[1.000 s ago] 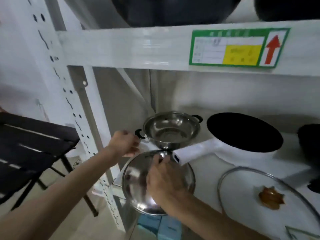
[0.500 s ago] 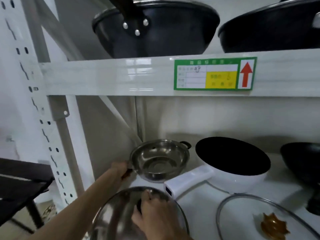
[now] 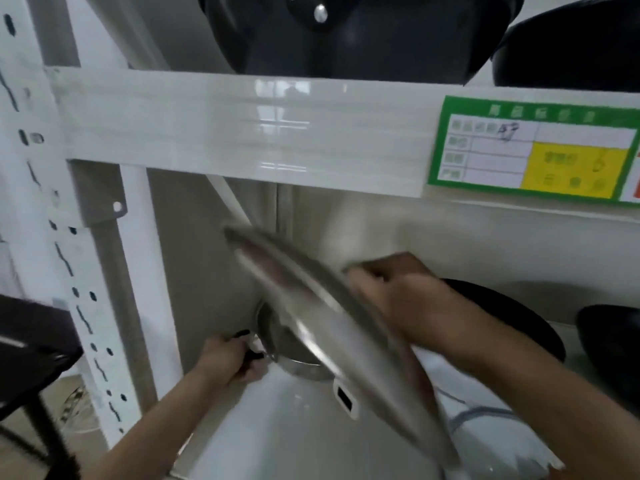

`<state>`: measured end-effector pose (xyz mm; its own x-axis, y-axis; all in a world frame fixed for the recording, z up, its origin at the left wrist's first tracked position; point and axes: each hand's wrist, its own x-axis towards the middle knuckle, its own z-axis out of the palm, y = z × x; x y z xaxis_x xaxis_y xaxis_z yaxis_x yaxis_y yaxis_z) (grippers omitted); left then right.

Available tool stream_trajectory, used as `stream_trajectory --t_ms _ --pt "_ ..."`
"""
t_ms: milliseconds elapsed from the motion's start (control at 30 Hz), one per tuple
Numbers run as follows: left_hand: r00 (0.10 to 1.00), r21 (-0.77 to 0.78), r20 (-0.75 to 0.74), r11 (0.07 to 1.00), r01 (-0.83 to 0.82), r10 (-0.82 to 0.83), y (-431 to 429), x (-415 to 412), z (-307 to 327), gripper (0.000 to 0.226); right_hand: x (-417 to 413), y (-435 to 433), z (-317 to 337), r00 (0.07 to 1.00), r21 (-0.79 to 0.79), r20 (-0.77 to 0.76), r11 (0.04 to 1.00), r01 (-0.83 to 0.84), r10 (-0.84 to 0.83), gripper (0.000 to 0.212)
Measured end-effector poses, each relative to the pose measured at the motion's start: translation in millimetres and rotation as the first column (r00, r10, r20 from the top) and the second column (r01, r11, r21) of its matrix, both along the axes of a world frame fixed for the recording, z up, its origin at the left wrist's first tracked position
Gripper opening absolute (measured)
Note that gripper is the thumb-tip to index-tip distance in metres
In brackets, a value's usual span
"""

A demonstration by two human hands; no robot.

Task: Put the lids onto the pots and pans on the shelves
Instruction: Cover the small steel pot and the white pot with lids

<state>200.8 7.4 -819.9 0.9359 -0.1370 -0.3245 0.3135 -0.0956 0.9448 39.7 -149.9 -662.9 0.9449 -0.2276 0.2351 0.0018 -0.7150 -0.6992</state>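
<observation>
My right hand [image 3: 412, 299] grips a round steel lid [image 3: 322, 323] and holds it steeply tilted, edge up, in front of the lower shelf. Behind and below the lid stands a small steel pot [image 3: 277, 344], mostly hidden by it. My left hand [image 3: 228, 362] is closed on the pot's black left side handle. To the right a white pan with a black inside [image 3: 512, 327] rests on the shelf, its white handle [image 3: 346, 396] pointing towards me under the lid.
The white shelf beam [image 3: 242, 126] with a green label [image 3: 533, 150] crosses overhead; two dark woks [image 3: 346, 32] sit above it. A perforated white upright [image 3: 45, 237] stands at left, a black chair [image 3: 27, 355] beyond it. Another dark pan [image 3: 609, 344] sits far right.
My right hand has lifted the steel lid from low in front of the shelf and tipped it upright over the pot. My left hand stays on the pot's handle.
</observation>
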Motion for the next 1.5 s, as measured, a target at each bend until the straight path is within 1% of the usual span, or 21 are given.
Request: stream_trajectory --t_ms 67,100,167,200,267,333,400,467,533,700,867,967,1033,1133,1233,1333,1400,1500 --pt "0.999 -0.008 0.029 0.999 0.037 -0.036 0 -9 -3 0.026 33 -17 2 0.998 0.131 0.059 0.991 0.027 -0.035 0.045" --pt "0.999 -0.01 0.04 1.0 0.028 -0.028 0 -16 -3 0.025 49 -23 3 0.992 0.156 0.101 0.986 0.055 -0.071 0.044" --pt "0.998 -0.035 0.068 0.999 -0.009 0.011 6 -20 -6 0.03 84 -35 -8 0.972 0.102 0.18 0.986 0.134 -0.151 0.046" --pt "0.997 -0.04 0.073 0.999 0.007 -0.004 8 -21 -11 0.032 102 -39 -17 0.964 0.032 0.198 0.984 0.176 -0.179 0.044" --pt "0.996 -0.045 0.086 0.999 0.013 -0.009 10 -27 -9 0.031 128 -41 -35 0.962 -0.125 0.154 0.961 0.247 -0.227 0.037" --pt "0.996 -0.081 0.091 0.997 0.0 0.007 10 -29 -11 0.029 143 -39 -54 0.972 -0.252 0.04 0.939 0.235 -0.232 0.031" --pt "0.996 -0.101 0.085 0.994 -0.031 0.04 8 -30 -10 0.029 147 -34 -68 0.97 -0.329 -0.068 0.923 0.199 -0.233 0.032" --pt "0.994 -0.107 0.09 0.993 -0.047 0.057 7 -30 -11 0.029 149 -32 -80 0.969 -0.393 -0.111 0.905 0.163 -0.222 0.027" --pt "0.992 -0.106 0.096 0.992 -0.066 0.076 6 -29 -10 0.029 149 -32 -87 0.969 -0.421 -0.136 0.898 0.131 -0.206 0.023" --pt "0.986 -0.036 0.138 0.996 -0.084 0.089 5 -21 -16 0.029 144 -30 -93 0.979 -0.442 -0.131 0.893 0.085 -0.158 0.024" --pt "0.979 0.002 0.178 0.995 -0.104 0.102 3 -14 -23 0.031 139 -28 -100 0.985 -0.405 -0.115 0.912 0.072 -0.129 0.022" --pt "0.978 0.008 0.178 0.994 -0.11 0.107 3 -11 -26 0.027 137 -30 -99 0.988 -0.397 -0.118 0.917 0.048 -0.103 0.025" --pt "0.978 0.017 0.176 0.993 -0.118 0.113 3 -9 -28 0.034 134 -31 -99 0.99 -0.377 -0.118 0.926 0.027 -0.077 0.026" --pt "0.976 0.038 0.182 0.991 -0.128 0.119 3 -8 -27 0.035 132 -32 -98 0.99 -0.351 -0.12 0.936 0.024 -0.07 0.019" --pt "0.975 0.041 0.182 0.99 -0.135 0.125 1 -10 -25 0.032 131 -30 -94 0.99 -0.333 -0.119 0.942 0.031 -0.074 0.025" --pt "0.975 0.042 0.175 0.988 -0.146 0.136 1 -11 -24 0.03 129 -28 -93 0.991 -0.35 -0.114 0.936 0.026 -0.071 0.019" --pt "0.973 0.039 0.169 0.986 -0.165 0.156 0 -9 -24 0.03 129 -28 -92 0.99 -0.358 -0.12 0.933 0.02 -0.068 0.011" --pt "0.971 0.023 0.157 0.982 -0.185 0.18 -3 -6 -24 0.028 132 -29 -94 0.99 -0.346 -0.108 0.937 0.054 -0.096 0.024"
